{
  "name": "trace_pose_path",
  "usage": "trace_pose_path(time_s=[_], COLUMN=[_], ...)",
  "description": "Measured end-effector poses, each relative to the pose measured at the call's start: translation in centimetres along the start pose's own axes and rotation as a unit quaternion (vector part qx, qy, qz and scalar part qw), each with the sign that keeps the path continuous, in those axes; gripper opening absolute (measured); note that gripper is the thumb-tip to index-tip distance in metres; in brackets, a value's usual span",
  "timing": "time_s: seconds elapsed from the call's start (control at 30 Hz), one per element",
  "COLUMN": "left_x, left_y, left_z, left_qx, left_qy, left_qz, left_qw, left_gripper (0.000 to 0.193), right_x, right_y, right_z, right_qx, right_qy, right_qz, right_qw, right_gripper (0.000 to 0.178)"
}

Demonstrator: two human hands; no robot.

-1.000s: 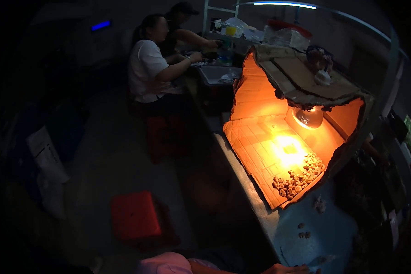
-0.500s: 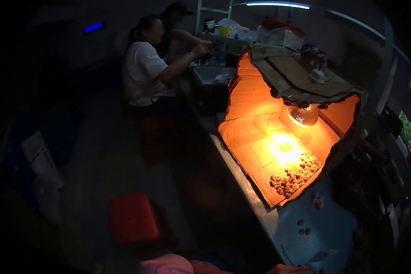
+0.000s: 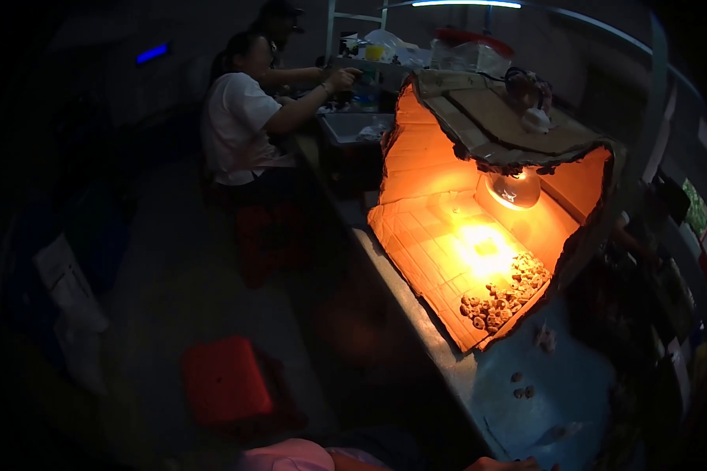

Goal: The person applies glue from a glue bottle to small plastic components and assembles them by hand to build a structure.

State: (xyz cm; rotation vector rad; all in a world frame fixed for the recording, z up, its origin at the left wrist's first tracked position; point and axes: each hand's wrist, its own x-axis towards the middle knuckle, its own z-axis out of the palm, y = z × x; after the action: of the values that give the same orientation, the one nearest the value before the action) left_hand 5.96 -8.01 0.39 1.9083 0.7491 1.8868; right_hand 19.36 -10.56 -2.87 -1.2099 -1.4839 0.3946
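Observation:
My left hand [image 3: 501, 465] shows only as a strip at the lower edge, over the near end of the blue tabletop [image 3: 554, 392]; its fingers are mostly cut off, so what it holds is hidden. A pink sleeve [image 3: 291, 455] covers the upper part of that arm. My right hand cannot be made out. Three small brown round pieces [image 3: 518, 392] lie on the blue surface beyond my hand. A small pale object [image 3: 562, 432] rests nearer, too dim to name. Further off, many similar pieces [image 3: 499, 306] are heaped inside a cut-open cardboard box [image 3: 416, 228].
A glowing heat lamp [image 3: 516, 191] hangs inside the box. A crumpled whitish scrap [image 3: 544, 337] lies by its near edge. On the floor at left stands a red stool [image 3: 228, 381]. Two people [image 3: 243, 125] work at the far end, beside a grey basin [image 3: 353, 127].
The view has shifted slightly, so the box and table sit a little further left and higher. My left hand has sunk lower toward the edge. The far person's arms have moved.

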Motion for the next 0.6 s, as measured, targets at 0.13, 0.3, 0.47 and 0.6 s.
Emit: trace_pose_path(time_s=[0.13,0.3,0.47,0.6], left_x=[0.8,0.6,1.0,0.9], left_y=[0.8,-0.4,-0.8,-0.8], left_z=[0.2,1.6,1.8,2.2], left_qx=[-0.020,-0.026,-0.020,-0.026], left_qy=[0.009,-0.004,-0.026,-0.027], left_qz=[-0.011,0.022,0.025,0.024], left_qw=[1.000,0.999,0.999,0.999], left_gripper=[0.024,0.024,0.025,0.027], right_x=[0.0,0.0,2.7,1.3], right_y=[0.8,0.7,-3.5,0.2], right_z=[-1.2,-1.4,-0.3,-1.8], right_qx=[0.147,0.329,0.083,-0.146], right_qy=[0.038,0.083,0.094,-0.028], right_qz=[0.078,0.173,0.220,0.047], right_qw=[0.985,0.925,0.967,0.988], right_gripper=[0.047,0.048,0.048,0.050])
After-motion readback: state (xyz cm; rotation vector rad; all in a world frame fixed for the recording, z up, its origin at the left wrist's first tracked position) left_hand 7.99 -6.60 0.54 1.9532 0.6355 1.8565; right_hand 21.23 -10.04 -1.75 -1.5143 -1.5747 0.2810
